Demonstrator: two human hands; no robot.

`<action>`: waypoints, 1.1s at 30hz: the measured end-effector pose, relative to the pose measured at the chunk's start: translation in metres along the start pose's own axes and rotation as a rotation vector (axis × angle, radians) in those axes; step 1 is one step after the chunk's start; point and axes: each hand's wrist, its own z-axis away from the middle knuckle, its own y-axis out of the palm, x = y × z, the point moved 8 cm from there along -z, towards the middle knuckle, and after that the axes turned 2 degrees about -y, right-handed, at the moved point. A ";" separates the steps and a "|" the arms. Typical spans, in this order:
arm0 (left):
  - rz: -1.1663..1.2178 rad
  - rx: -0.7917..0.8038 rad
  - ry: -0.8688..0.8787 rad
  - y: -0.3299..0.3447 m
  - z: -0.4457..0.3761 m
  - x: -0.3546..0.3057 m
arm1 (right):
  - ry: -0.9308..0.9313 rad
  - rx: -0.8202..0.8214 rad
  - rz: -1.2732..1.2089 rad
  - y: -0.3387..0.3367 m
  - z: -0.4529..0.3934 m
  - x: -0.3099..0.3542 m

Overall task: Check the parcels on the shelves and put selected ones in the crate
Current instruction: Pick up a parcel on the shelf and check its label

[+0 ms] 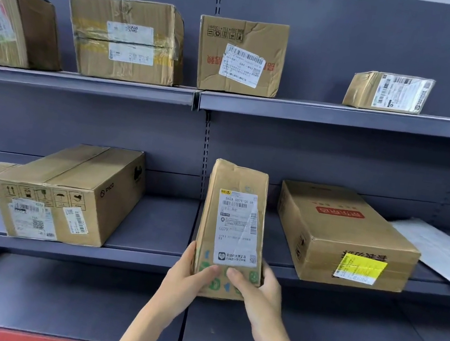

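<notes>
Both hands, left hand (pixel 191 275) and right hand (pixel 256 289), are gripping the upright parcel (pixel 233 230) at lower centre, fingers wrapping its bottom end, long axis standing vertical.

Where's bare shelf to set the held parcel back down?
Middle shelf, between the long PICO-marked cardboard box and the flat brown carton with yellow label. Upper shelf has a gap before the small taped box. Upper left is crowded.

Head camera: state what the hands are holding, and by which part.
Both hands hold one upright cardboard parcel by its lower end: left hand on the lower left edge, right hand on the lower right, thumbs pressed on the labelled front.
</notes>
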 end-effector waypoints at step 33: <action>0.043 -0.325 -0.043 -0.117 -0.079 0.043 | -0.014 0.231 0.354 0.090 -0.108 -0.046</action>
